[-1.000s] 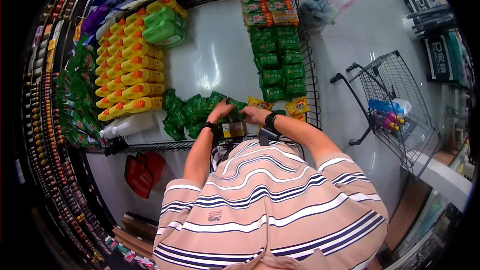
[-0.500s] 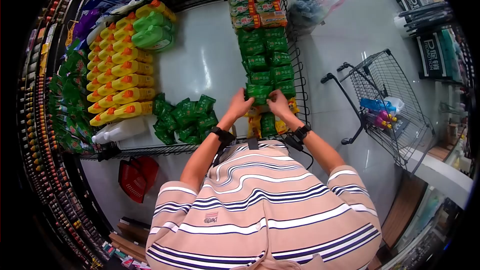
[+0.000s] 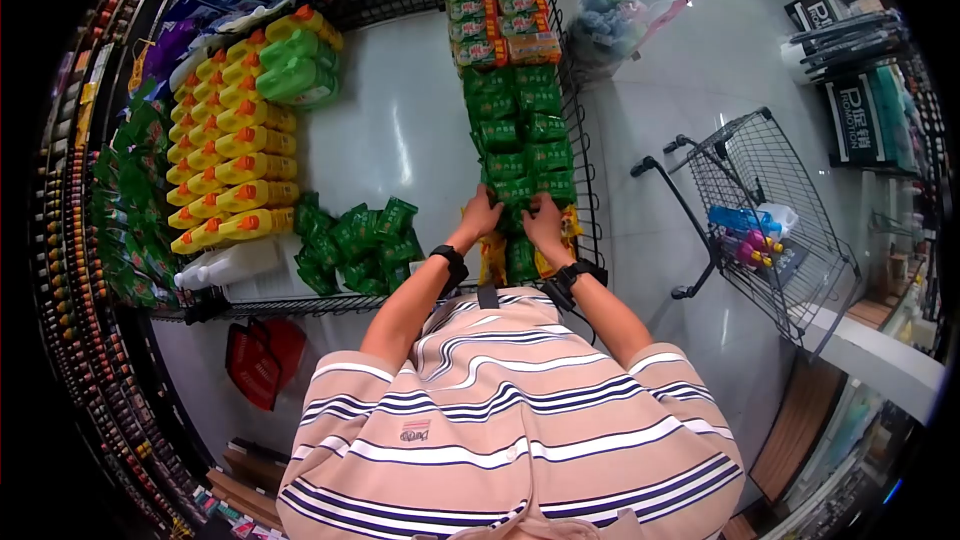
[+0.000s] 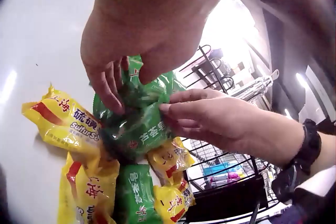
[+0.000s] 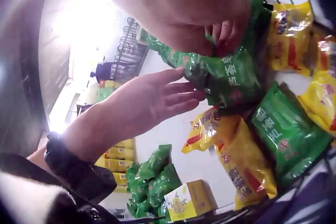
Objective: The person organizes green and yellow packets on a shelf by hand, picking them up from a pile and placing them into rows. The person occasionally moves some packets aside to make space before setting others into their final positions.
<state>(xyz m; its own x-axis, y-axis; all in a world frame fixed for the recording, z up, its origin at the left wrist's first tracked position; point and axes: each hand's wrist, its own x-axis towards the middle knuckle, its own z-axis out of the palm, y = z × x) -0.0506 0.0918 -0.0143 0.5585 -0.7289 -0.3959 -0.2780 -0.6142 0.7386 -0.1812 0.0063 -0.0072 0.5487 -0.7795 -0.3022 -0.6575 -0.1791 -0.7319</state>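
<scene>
Two columns of green packets (image 3: pixel 515 120) run along the crate's right side. Both hands are at the near end of them. My left hand (image 3: pixel 480 213) lies along a green packet's left side, its fingers fairly straight and touching the wrapper in the right wrist view. From the opposite side my right hand (image 3: pixel 544 227) pinches the edge of a green packet (image 4: pixel 149 132). Yellow packets (image 4: pixel 71 127) lie beside and below this packet, with another green packet (image 4: pixel 136 195) between them. The right hand's fingertips are partly hidden in both wrist views.
Loose green packets (image 3: pixel 355 245) are heaped at the crate's near edge, with a small yellow-and-white box (image 5: pixel 184 203) beside them. Yellow bottles (image 3: pixel 240 150) stand in rows at left. Boxed bars (image 3: pixel 500 25) fill the far right corner. A shopping cart (image 3: pixel 770 230) stands outside.
Both hands went from the near-edge heap to the right-hand columns, carrying a green packet. Over the last half second they shifted slightly nearer the body, and the left hand's fingers loosened.
</scene>
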